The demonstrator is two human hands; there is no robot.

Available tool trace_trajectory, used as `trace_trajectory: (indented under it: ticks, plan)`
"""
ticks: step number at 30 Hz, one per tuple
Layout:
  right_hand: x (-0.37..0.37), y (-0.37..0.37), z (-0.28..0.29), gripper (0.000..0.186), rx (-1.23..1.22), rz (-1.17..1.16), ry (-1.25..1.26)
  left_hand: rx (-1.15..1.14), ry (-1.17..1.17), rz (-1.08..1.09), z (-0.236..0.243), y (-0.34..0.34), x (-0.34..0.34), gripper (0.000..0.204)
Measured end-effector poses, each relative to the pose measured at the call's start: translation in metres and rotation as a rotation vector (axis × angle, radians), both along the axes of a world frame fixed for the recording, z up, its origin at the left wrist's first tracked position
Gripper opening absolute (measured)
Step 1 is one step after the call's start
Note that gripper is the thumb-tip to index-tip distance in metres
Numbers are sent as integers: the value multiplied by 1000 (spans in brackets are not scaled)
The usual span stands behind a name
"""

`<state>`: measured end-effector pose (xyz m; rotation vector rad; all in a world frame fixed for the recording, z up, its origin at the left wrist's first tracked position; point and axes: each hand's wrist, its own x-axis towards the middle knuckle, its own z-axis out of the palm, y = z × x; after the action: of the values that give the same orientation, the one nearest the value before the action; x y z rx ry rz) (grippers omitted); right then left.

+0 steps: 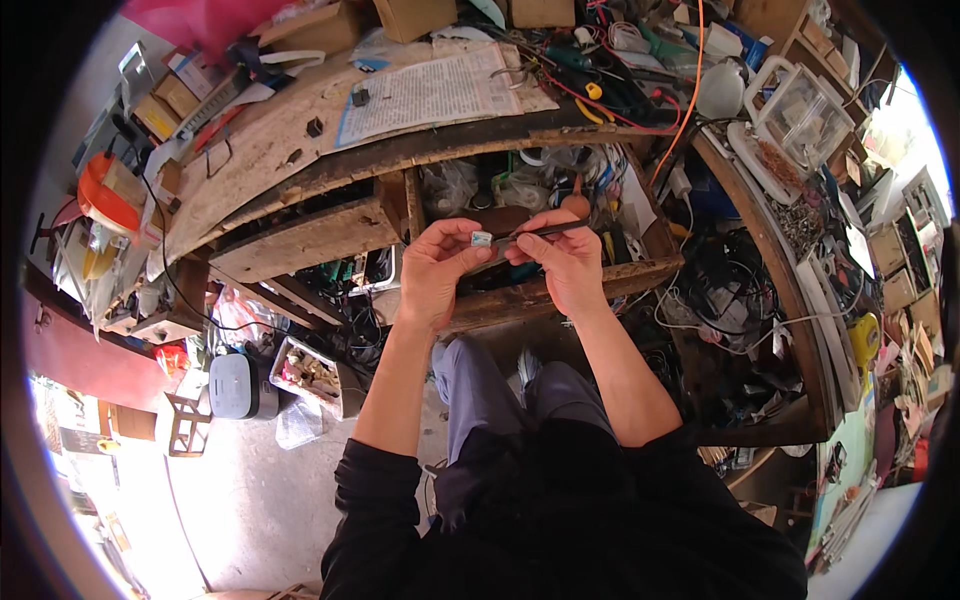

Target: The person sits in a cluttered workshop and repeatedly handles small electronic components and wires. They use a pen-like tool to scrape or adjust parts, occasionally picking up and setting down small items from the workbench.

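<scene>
My left hand (440, 265) pinches a small pale square part (481, 239), silvery with light blue, between thumb and fingers. My right hand (568, 262) is closed on a thin dark tool (572, 227), whose tip points left at the small part. Both hands are held over an open wooden drawer (637, 272) crammed with plastic bags, tools and wires. A round brown bulb-shaped object (575, 202) lies just behind my right hand.
The worn bench top (250, 180) holds a printed sheet (420, 90), pliers and cables. A orange cord (680, 120) hangs at the right, near clear plastic containers (800, 110) and a cable tangle (720, 300). At lower left are a box (315, 377) and a grey case (240, 385).
</scene>
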<state>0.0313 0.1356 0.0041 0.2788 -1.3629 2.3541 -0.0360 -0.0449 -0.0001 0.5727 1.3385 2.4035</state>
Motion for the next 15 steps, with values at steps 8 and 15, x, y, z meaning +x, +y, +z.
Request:
trace_trajectory:
  ticks: [8,15]
  plan:
    - [1,-1,1,15,11,-7,-23,-7,-11,-4,5,0,4,30]
    - [0,-1,-1,14,21,-27,-29,-115,88,10,2,2,6,26]
